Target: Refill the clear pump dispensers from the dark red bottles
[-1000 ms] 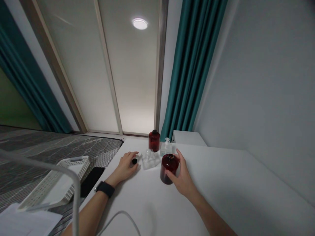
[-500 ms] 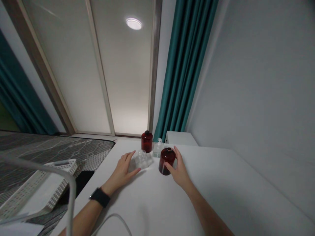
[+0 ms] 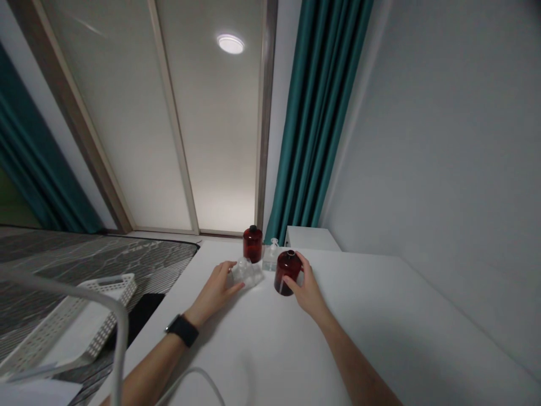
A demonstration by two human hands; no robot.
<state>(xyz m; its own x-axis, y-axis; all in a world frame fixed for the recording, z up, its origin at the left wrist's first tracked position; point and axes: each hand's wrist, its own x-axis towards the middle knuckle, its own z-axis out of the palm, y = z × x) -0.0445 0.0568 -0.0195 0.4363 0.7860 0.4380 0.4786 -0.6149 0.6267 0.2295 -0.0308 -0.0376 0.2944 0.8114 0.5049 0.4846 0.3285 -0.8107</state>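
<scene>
HANDLING, L to R. L hand (image 3: 214,292): thumb & fingers apart at L end of clear, knobbly, see-through piece (plastic?) (image 3: 247,274); grip or mere closeness, can't tell. Piece prob. v. light, thin, slightly flexible, easily dented; best taken by side edges, not raised knobs. Then dark red-brown, round, translucent btl w/ bare short neck (image 3: 284,276): R end of group, just R of clear, squarish, pump-top dispenser (image 3: 269,261); on or just above white, flat tabletop (image 3: 274,349), can't tell. Btl prob. stiff, smooth, poss. slippery if damp; glass or plastic unclear, so treat as fragile. Wt. prob. modest; contents not visible. Hold round body, below shoulder; neck prob. too slim for secure grip. R hand (image 3: 310,290) grasps it so: thumb on near face, fingers round R side.

QTY, L to R. White, perforated, rectangular basket (image 3: 103,338): 1. Black, flat item, mat'l unclear (image 3: 141,316): 1. Watch w/ black strap (image 3: 186,330), L wrist: 1. Clear piece: 1, poss. more nested, can't tell. Red-brown btls: 2, i.e. black-topped, round, translucent btl (image 3: 252,246) standing behind piece, plus bare-necked btl in R hand. Dispenser: 1. Hands: 2.
</scene>
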